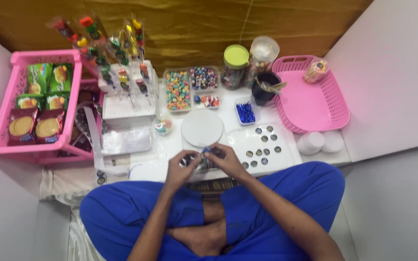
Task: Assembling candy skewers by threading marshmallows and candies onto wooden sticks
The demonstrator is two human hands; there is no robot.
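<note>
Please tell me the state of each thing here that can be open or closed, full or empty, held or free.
Left hand: closed on a small packet, pinching it.
Right hand: pinching the same small packet.
Green-lidded jar: lid on, upright.
Pink basket: nearly empty, one wrapped packet inside.
Pink crate: filled with snack packs.
Round white scale plate: nothing on it.

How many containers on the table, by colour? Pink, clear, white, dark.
Pink: 2, the crate and the basket
Clear: 7, the four candy trays, the green-lidded jar, the second jar and the small cup
White: 2, round tubs
Dark: 1, cup
Total: 12
</note>
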